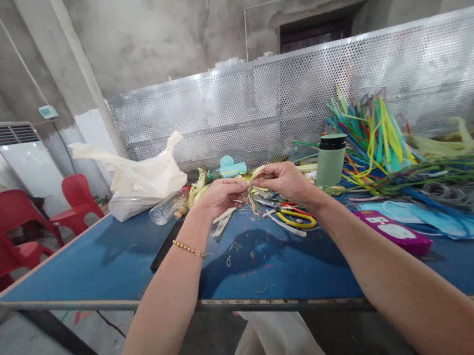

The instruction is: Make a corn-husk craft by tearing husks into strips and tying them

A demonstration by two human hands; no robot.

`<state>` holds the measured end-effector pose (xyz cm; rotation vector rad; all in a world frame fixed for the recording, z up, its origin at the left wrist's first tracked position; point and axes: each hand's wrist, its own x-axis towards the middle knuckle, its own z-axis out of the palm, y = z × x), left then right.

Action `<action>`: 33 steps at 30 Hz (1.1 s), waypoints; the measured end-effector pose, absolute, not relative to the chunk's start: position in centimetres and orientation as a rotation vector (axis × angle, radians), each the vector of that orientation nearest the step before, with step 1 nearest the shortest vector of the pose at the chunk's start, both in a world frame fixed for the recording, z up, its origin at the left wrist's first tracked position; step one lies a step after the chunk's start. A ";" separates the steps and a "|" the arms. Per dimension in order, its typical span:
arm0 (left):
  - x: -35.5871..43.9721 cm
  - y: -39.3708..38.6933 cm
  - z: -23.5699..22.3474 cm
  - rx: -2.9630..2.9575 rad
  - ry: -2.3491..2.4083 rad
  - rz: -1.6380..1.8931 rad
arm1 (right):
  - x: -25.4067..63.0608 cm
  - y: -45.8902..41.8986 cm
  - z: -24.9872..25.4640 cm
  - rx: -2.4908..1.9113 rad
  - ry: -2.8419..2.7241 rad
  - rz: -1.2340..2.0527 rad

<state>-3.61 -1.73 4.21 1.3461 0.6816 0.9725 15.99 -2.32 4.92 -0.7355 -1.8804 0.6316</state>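
My left hand and my right hand meet above the middle of the blue table. Both have their fingers pinched on a small bundle of pale dried husk strips, whose loose ends hang down between them. Just below my right hand lie scissors with yellow-and-black handles and another tool with red handles. A loose pale husk strip rests under my left hand. How the strips are joined is too small to make out.
A white plastic bag and a clear bottle stand at the back left. A dark flat device lies by my left forearm. To the right are a green tumbler, colourful strips, grey-green cords and a purple box.
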 end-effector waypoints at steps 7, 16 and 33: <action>-3.3 -2.1 4.3 1.515 0.955 1.070 | 15.8 -2.6 5.1 -0.784 -2.054 0.419; -2.9 -2.3 4.3 1.664 1.001 1.212 | 15.7 -2.2 4.6 -0.784 -2.055 0.342; -2.3 -2.7 4.5 1.504 0.948 1.625 | 15.7 -2.1 4.5 -0.844 -1.892 0.390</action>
